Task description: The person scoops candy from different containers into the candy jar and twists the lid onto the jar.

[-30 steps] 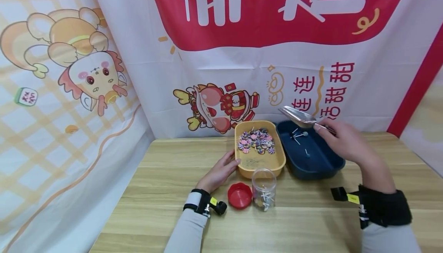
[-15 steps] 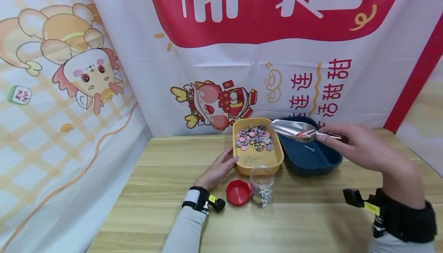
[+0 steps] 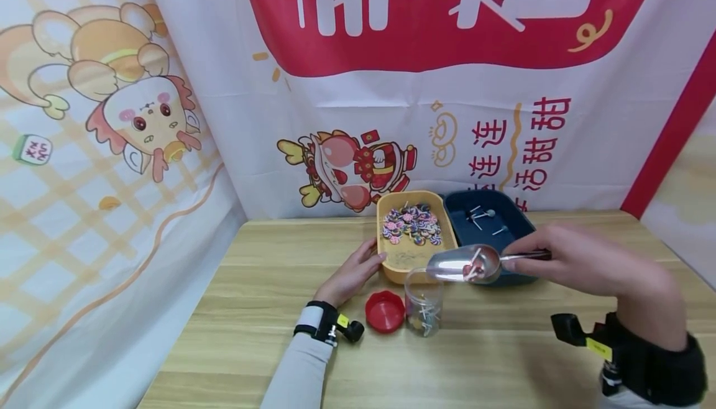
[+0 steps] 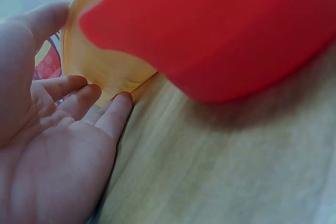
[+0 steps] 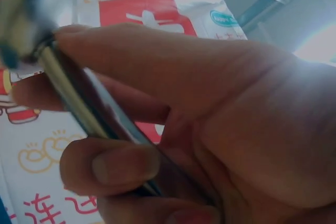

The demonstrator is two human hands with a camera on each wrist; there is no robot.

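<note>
Two hands are sharing the work above the wooden surface (image 3: pixel 503 359). The right hand (image 3: pixel 576 261) is gripping a metal scoop (image 3: pixel 492 263) by its handle, fingers curling round it, and a few reddish lollipops (image 3: pixel 474 268) are lying far back in its bowl. In the head view the scoop's tip is overlapping the rim of a clear jar (image 3: pixel 423 312); whether the two are touching, I cannot tell. The jar is standing upright with other lollipops in its lower part, and neither hand is steadying it. The left hand (image 3: pixel 353 276) is resting against the side of the yellow tray (image 3: pixel 414 260), its fingers loosely extended, touching rather than clasping.

For a clean pour, the tip should probably be sitting well inside the jar's mouth before the scoop is tilting. With the load lying so far back, a slow, growing tilt is looking safer than a flick, since sticks could be catching crosswise on the rim. Leaning on that rim could be toppling the jar, so bracing it with the left hand is seeming wiser. The red lid (image 3: pixel 385 311) is lying just beside the jar, where strays could be landing.
</note>
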